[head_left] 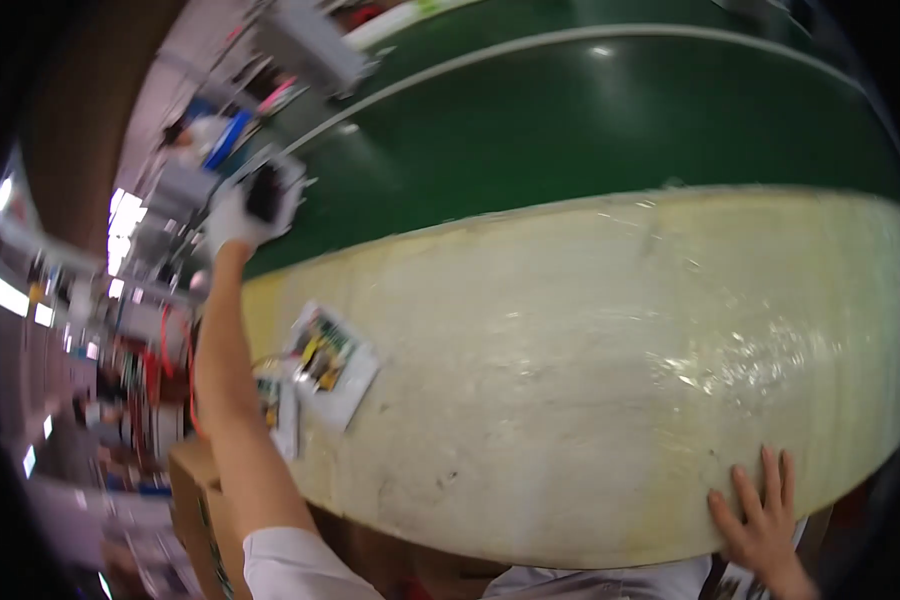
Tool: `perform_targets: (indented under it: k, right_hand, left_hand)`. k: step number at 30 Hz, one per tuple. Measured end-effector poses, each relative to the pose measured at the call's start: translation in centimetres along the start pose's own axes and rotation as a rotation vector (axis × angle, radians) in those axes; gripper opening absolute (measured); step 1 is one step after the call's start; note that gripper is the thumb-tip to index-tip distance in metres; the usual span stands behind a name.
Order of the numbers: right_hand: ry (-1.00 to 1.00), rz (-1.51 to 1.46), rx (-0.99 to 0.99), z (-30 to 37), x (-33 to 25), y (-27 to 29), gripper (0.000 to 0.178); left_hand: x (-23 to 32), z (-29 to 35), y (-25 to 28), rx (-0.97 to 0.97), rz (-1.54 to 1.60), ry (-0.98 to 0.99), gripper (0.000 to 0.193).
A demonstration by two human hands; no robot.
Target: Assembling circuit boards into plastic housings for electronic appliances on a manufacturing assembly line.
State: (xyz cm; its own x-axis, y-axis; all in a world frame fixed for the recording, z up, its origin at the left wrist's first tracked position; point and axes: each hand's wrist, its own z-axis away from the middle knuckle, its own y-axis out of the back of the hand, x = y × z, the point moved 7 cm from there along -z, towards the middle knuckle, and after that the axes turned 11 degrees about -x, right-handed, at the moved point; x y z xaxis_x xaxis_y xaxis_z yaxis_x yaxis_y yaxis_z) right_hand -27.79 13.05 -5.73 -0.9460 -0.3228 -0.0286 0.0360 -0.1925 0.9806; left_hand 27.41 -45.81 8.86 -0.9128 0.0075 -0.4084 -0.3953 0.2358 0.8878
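Note:
My left hand [232, 222], in a white glove, reaches out to the far left over the edge of the green surface. Its fingers are closed on a white, roughly square piece [288, 192] with a dark middle, blurred by motion. Nearer along my left arm, a white square piece with a green and yellow circuit board [327, 352] lies on the table. A second such piece [284, 415] sits beside it, partly hidden by my forearm. At the near right, my bare right hand [762, 520] rests on the table's edge with fingers spread, holding nothing.
A pale, film-covered table [530, 400] lies before me. Along its far side runs a green belt-like surface [570, 120] with a light rail. Cardboard boxes [198, 470] stand at the near left. Grey equipment [310, 45] and a blue object [228, 138] are farther left.

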Motion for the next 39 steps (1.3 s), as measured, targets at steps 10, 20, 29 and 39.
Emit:
perform_targets:
  k: [10,20,29,39]
  right_hand:
    - [0.060,-0.077,0.300,0.3,2.9,0.7,0.041]
    - [0.090,-0.029,0.223,0.7,0.7,1.9,0.040]
    - [0.099,0.061,0.151,-0.6,-1.1,3.4,0.056]
    - [0.090,-0.666,0.372,-8.1,7.3,8.0,0.077]
  left_hand:
    - [-17.4,-12.5,-7.3,-0.252,0.022,-0.120,0.035]
    - [3.4,-7.4,-5.7,-0.160,-0.284,-0.424,0.019]
    - [21.4,16.5,21.0,0.184,0.002,-1.151,0.013]
    - [28.6,38.8,23.3,0.072,0.048,-1.114,0.008]
